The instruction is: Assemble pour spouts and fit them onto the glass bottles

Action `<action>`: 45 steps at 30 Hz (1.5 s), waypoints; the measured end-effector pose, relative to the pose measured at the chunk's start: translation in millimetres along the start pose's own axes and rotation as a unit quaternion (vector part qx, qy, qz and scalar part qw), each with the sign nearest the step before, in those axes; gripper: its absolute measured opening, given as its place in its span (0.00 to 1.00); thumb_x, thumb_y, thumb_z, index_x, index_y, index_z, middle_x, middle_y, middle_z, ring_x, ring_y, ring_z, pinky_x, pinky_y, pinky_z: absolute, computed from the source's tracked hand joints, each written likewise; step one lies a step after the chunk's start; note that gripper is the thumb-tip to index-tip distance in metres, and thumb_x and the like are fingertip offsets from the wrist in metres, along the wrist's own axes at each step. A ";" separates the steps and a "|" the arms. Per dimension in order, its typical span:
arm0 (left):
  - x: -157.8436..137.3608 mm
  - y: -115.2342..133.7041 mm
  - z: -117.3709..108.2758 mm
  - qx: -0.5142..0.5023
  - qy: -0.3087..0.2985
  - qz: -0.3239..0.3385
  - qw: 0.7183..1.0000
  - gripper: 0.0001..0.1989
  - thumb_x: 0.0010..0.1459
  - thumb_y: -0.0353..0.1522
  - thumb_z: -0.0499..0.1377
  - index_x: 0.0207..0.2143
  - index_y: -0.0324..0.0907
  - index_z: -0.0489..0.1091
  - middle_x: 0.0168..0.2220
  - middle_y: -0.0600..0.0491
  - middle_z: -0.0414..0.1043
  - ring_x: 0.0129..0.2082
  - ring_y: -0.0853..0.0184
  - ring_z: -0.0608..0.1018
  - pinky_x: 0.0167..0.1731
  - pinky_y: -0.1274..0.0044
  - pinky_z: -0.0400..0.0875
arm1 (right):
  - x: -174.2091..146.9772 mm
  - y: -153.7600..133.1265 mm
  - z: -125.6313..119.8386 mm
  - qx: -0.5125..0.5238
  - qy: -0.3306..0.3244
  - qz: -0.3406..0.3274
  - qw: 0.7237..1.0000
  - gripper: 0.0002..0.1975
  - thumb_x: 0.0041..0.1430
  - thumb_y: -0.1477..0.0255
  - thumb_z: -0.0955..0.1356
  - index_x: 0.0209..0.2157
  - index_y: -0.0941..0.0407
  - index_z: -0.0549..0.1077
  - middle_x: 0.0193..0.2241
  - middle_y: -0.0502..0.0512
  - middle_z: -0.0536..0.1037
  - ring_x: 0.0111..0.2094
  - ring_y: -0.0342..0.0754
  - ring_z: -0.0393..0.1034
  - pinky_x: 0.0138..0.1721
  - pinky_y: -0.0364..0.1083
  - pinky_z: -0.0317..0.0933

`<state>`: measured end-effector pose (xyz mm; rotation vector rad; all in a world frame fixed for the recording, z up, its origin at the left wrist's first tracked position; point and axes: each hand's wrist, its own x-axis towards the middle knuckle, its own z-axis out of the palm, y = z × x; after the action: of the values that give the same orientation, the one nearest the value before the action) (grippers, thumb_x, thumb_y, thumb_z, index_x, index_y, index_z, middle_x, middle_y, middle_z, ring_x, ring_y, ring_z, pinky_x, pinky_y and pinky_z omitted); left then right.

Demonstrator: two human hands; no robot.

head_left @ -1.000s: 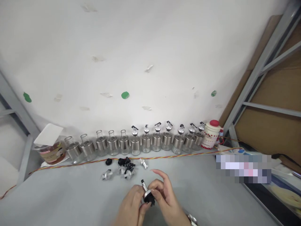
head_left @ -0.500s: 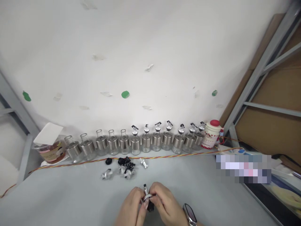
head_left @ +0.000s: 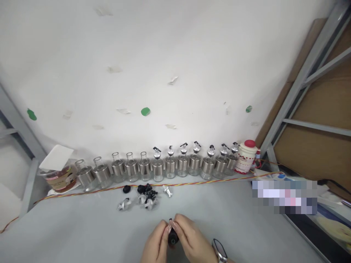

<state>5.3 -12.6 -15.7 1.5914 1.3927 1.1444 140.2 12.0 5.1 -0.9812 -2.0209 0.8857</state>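
Between both hands, low in the head view, is a bottle pourer (head_left: 173,238) with its black stopper end turned toward me. My left hand (head_left: 157,239) has its fingers closed around the pourer's left side. From the right, my right hand (head_left: 192,235) grips it too, both thumbs pressed close together on top. The fingers hide most of the pourer's silver part. Beyond the hands lie loose silver pourer tops (head_left: 124,204), black stopper pieces (head_left: 148,190) and a single silver top (head_left: 167,190).
Along the wall stands a row of glass bottles with metal sleeves; the left ones have open necks (head_left: 117,164), the right ones carry pourers (head_left: 196,147). A plastic tub (head_left: 60,180) and a cream jar (head_left: 246,157) flank them. A twisted cord (head_left: 192,183) runs in front.
The pourer has been tilted so its black end faces me and its silver spout is mostly covered. Both thumbs have come together over it.
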 end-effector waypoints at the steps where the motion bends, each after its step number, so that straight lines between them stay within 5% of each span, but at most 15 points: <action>1: 1.9 0.2 -3.4 0.014 0.001 0.024 1.000 0.19 0.58 0.43 0.43 0.22 0.43 0.61 0.18 0.57 0.62 0.19 0.71 0.66 0.22 0.82 0.62 | 1.6 -1.4 -2.7 0.038 -0.003 0.021 0.999 0.17 0.62 0.63 0.52 0.24 0.55 0.58 0.21 0.48 0.62 0.24 0.43 0.57 0.28 0.41 0.52; 3: 6.3 0.6 -11.8 0.066 -0.015 0.128 0.989 0.17 0.60 0.38 0.42 0.23 0.43 0.62 0.18 0.56 0.62 0.19 0.71 0.66 0.22 0.82 0.61 | 4.4 -2.6 -7.0 0.115 -0.007 0.064 0.991 0.19 0.62 0.60 0.51 0.23 0.55 0.59 0.19 0.46 0.61 0.22 0.41 0.56 0.26 0.40 0.52; 6: 12.1 1.3 -22.6 0.179 -0.043 0.333 0.925 0.16 0.60 0.34 0.42 0.26 0.42 0.64 0.18 0.54 0.64 0.19 0.70 0.66 0.20 0.81 0.60 | 6.6 -0.5 -8.9 0.202 -0.039 0.125 0.971 0.22 0.60 0.56 0.50 0.23 0.56 0.59 0.16 0.45 0.58 0.19 0.40 0.53 0.21 0.39 0.50; 9: 13.7 2.5 -27.0 0.236 -0.054 0.392 0.887 0.14 0.60 0.33 0.42 0.29 0.42 0.65 0.19 0.53 0.67 0.18 0.69 0.68 0.19 0.81 0.61 | 7.2 2.0 -7.9 0.251 -0.078 0.166 0.950 0.21 0.56 0.53 0.55 0.23 0.56 0.59 0.16 0.43 0.57 0.16 0.38 0.50 0.17 0.39 0.47; 12: 11.1 3.3 -26.9 0.193 -0.068 0.337 0.919 0.14 0.59 0.38 0.43 0.31 0.42 0.65 0.22 0.53 0.70 0.21 0.69 0.70 0.22 0.81 0.63 | 7.9 3.4 -7.8 0.262 -0.074 0.178 0.946 0.21 0.54 0.53 0.59 0.21 0.56 0.59 0.15 0.44 0.57 0.17 0.37 0.51 0.17 0.38 0.47; 16: 10.9 1.9 -22.7 0.005 -0.095 0.080 0.992 0.20 0.57 0.46 0.42 0.25 0.42 0.62 0.18 0.55 0.67 0.18 0.70 0.69 0.20 0.81 0.62 | 11.5 7.2 -8.7 0.299 -0.052 0.202 0.931 0.20 0.52 0.53 0.60 0.22 0.56 0.60 0.13 0.42 0.59 0.14 0.37 0.52 0.14 0.37 0.46; 19: 18.6 -1.7 -17.6 -0.128 -0.121 -0.094 0.980 0.28 0.51 0.54 0.36 0.22 0.42 0.60 0.14 0.56 0.65 0.14 0.70 0.68 0.14 0.80 0.61 | 15.4 9.8 -9.6 0.323 0.001 0.180 0.929 0.19 0.53 0.54 0.60 0.23 0.56 0.59 0.12 0.42 0.60 0.13 0.37 0.53 0.13 0.37 0.48; 22: 27.2 -5.6 -13.8 -0.159 -0.160 -0.171 0.959 0.31 0.45 0.59 0.36 0.20 0.42 0.59 0.12 0.57 0.64 0.11 0.70 0.68 0.11 0.81 0.60 | 18.2 10.1 -11.1 0.319 0.035 0.160 0.933 0.19 0.55 0.55 0.59 0.22 0.56 0.58 0.11 0.42 0.60 0.13 0.37 0.54 0.14 0.37 0.49; 27: 23.5 -8.3 -14.9 -0.129 -0.138 -0.133 0.973 0.28 0.50 0.55 0.37 0.24 0.42 0.59 0.16 0.56 0.66 0.14 0.70 0.69 0.14 0.79 0.62 | 17.6 10.0 -11.6 0.310 0.024 0.165 0.936 0.18 0.55 0.55 0.58 0.23 0.55 0.58 0.12 0.42 0.60 0.13 0.38 0.54 0.13 0.37 0.49; 31: 15.1 -7.2 -20.8 -0.011 -0.083 -0.010 0.996 0.21 0.48 0.45 0.56 0.40 0.41 0.58 0.31 0.50 0.69 0.28 0.66 0.73 0.24 0.78 0.67 | 13.2 12.7 -9.7 0.255 -0.003 0.158 0.954 0.18 0.56 0.56 0.58 0.23 0.56 0.58 0.14 0.42 0.60 0.14 0.37 0.53 0.16 0.37 0.49; 33: 13.0 -5.6 -22.1 0.058 -0.099 0.055 0.992 0.26 0.45 0.39 0.61 0.46 0.44 0.57 0.40 0.48 0.68 0.35 0.64 0.72 0.29 0.76 0.68 | 11.1 15.0 -7.8 0.230 -0.019 0.160 0.960 0.18 0.56 0.56 0.58 0.24 0.56 0.58 0.14 0.42 0.59 0.14 0.37 0.52 0.16 0.37 0.47; 36: 12.6 -2.9 -20.7 0.084 -0.136 0.088 0.983 0.15 0.49 0.34 0.58 0.41 0.46 0.65 0.38 0.50 0.69 0.36 0.64 0.72 0.31 0.76 0.69 | 10.3 18.8 -5.3 0.191 -0.035 0.152 0.969 0.18 0.57 0.56 0.58 0.23 0.55 0.58 0.14 0.42 0.59 0.16 0.37 0.53 0.17 0.37 0.48; 40: 21.0 1.2 -24.6 -0.040 -0.022 -0.006 0.999 0.12 0.49 0.37 0.57 0.37 0.43 0.66 0.34 0.50 0.69 0.32 0.62 0.73 0.23 0.76 0.71 | 17.5 22.6 -5.8 0.067 0.007 0.105 0.992 0.16 0.61 0.62 0.55 0.26 0.56 0.63 0.19 0.46 0.64 0.22 0.41 0.59 0.26 0.39 0.55; 43: 33.5 6.4 -40.9 -0.193 0.100 -0.079 0.973 0.16 0.48 0.41 0.56 0.37 0.41 0.64 0.35 0.49 0.68 0.32 0.60 0.74 0.20 0.74 0.71 | 31.5 23.7 -6.8 -0.060 0.030 0.040 0.997 0.09 0.60 0.73 0.58 0.36 0.56 0.67 0.31 0.52 0.69 0.34 0.45 0.63 0.37 0.43 0.57; 45: 41.4 8.8 -54.5 -0.239 0.156 -0.098 0.953 0.15 0.49 0.42 0.56 0.35 0.41 0.65 0.35 0.49 0.68 0.30 0.62 0.75 0.19 0.76 0.69 | 45.4 24.0 -5.3 -0.169 0.014 -0.026 0.985 0.13 0.56 0.80 0.59 0.41 0.54 0.66 0.38 0.54 0.69 0.40 0.47 0.61 0.43 0.44 0.55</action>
<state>-41.9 24.9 17.9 0.9402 1.2996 1.5176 132.2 62.9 1.9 -1.1083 -2.2053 0.5059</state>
